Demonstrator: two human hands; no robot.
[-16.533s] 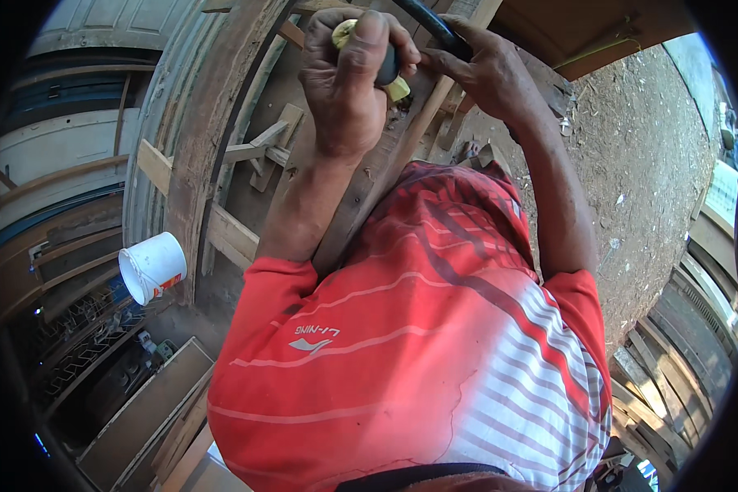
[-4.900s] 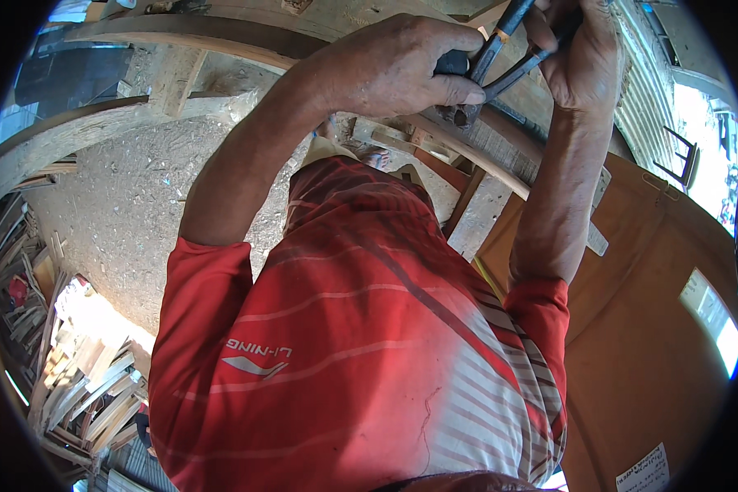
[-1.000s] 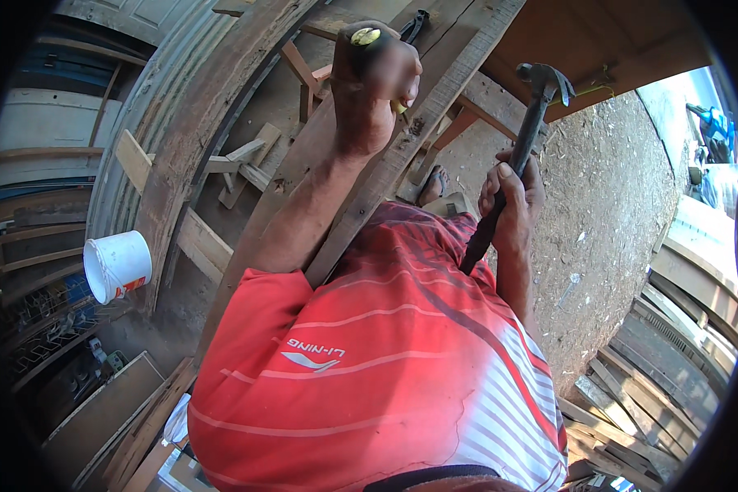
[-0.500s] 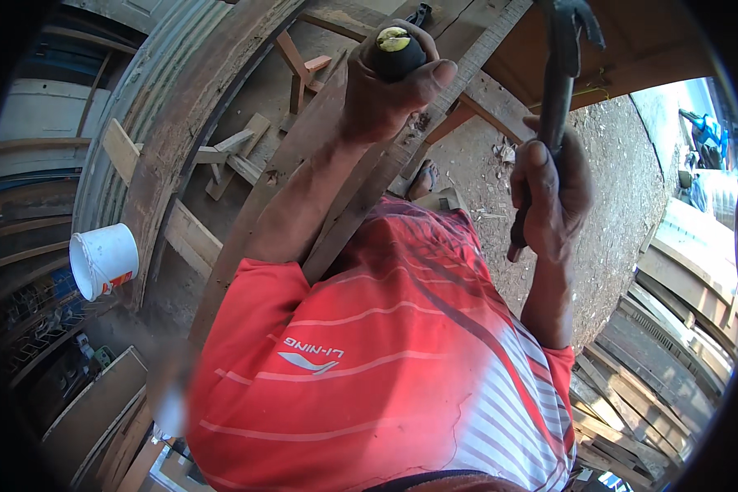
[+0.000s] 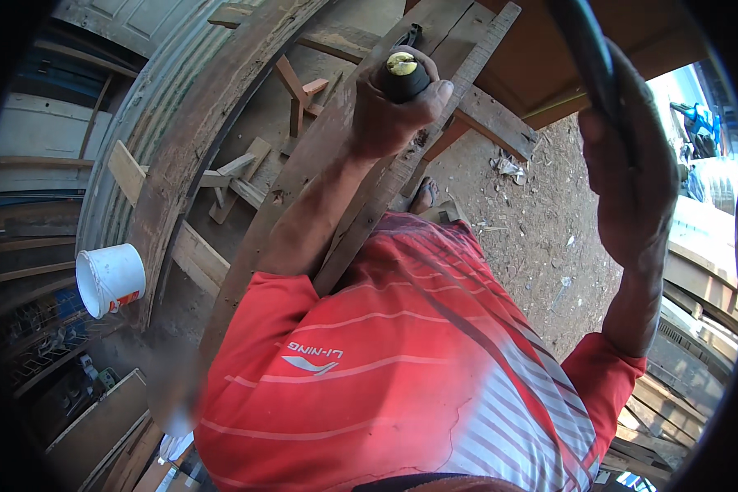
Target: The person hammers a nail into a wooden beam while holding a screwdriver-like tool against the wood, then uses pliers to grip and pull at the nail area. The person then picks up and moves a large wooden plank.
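My left hand (image 5: 389, 119) is closed around the dark, upright handle of a chisel (image 5: 402, 67), whose yellow, worn butt faces up. The fist hides its blade. Beneath that hand runs a long wooden plank (image 5: 303, 164), with a narrower rough-edged timber (image 5: 476, 61) along its right side. Raised at the right, my right hand (image 5: 635, 180) is wrapped round the handle of a hammer (image 5: 586, 45); its head lies beyond the top of the picture. A small dark object (image 5: 410, 34) rests on the plank just past my left fist.
A white bucket (image 5: 111, 279) stands at the left beside a curved-looking stack of boards (image 5: 197, 115). Wood offcuts (image 5: 238, 176) lie between it and the plank. A brown panel (image 5: 533, 57) is at the far right, and stacked lumber (image 5: 681, 361) fills the right edge.
My right hand has lifted the hammer up and to the right, and its claw head has left the picture. My left hand keeps its hold on the chisel, and the view has shifted slightly.
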